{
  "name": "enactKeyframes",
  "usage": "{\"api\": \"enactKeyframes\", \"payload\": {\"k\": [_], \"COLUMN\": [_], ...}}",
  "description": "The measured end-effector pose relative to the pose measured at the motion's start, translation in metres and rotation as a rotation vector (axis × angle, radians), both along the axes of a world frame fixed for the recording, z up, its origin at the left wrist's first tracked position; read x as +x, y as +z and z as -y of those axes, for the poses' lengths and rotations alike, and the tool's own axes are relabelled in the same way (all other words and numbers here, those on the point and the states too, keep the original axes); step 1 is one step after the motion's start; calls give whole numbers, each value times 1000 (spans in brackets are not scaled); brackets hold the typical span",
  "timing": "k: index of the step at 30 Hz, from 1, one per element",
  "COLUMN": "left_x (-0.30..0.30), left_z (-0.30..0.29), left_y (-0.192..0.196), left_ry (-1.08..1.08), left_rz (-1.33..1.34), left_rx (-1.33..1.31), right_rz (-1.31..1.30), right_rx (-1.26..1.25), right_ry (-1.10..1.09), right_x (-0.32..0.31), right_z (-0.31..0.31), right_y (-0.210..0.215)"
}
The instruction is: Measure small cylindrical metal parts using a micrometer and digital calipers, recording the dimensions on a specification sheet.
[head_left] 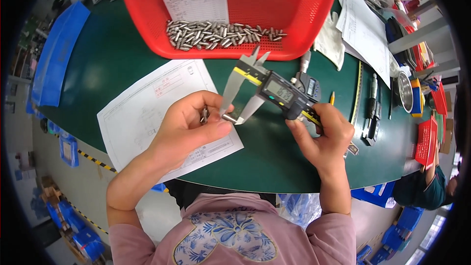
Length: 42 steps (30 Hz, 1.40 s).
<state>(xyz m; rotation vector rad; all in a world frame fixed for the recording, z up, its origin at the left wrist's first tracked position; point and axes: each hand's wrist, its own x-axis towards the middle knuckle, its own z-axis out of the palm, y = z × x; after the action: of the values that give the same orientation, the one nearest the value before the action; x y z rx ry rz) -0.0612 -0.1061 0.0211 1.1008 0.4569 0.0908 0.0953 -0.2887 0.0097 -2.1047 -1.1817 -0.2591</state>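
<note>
My right hand (327, 135) is closed around the sliding end of a digital caliper (280, 91), thumb on its underside. Its display is lit and its jaws point toward me. Between the jaw tips lies a small shiny metal pin (229, 118). My left hand (184, 126) pinches that pin at its left end with thumb and index finger. A few more metal pins (204, 115) sit in the curl of the same hand's fingers. Under my left hand is a printed drawing sheet (132, 103) on the green table (274, 167).
Beyond the caliper stands a red plastic basket (235, 55) holding many metal pins and a paper slip. To the right lie a digital micrometer (310, 83), another measuring tool (373, 118), a white glove (329, 44), papers (365, 34) and a steel bowl (404, 92). A co-worker's sleeve (431, 189) shows far right.
</note>
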Motion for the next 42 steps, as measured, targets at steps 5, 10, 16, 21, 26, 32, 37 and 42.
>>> {"api": "enactKeyframes", "payload": {"k": [5,10,16,21,26,32,37,42], "left_x": [-1,4,11,10,6,-16,-31,-39], "left_z": [-2,-4,-6,5,5,4,18,30], "left_y": [-8,-12,-12,-15,-17,-20,-22,-22], "left_ry": [-24,-27,-30,38,92,222,274,287], "left_rz": [34,39,4,-41,-15,-51,-45,-21], "left_rx": [-242,-489,-630,-252,-174,-156,-138,-163], "right_rz": [38,33,12,-11,-11,69,104,191], "right_rx": [6,-20,-44,-44,-17,4,-8,-9], "right_ry": [-2,-7,-41,-51,-26,122,103,52], "right_x": [1,0,2,2,2,6,3,3], "right_z": [-1,-2,0,-4,-3,2,4,4], "right_y": [-4,-5,-3,-3,-1,5,3,4]}}
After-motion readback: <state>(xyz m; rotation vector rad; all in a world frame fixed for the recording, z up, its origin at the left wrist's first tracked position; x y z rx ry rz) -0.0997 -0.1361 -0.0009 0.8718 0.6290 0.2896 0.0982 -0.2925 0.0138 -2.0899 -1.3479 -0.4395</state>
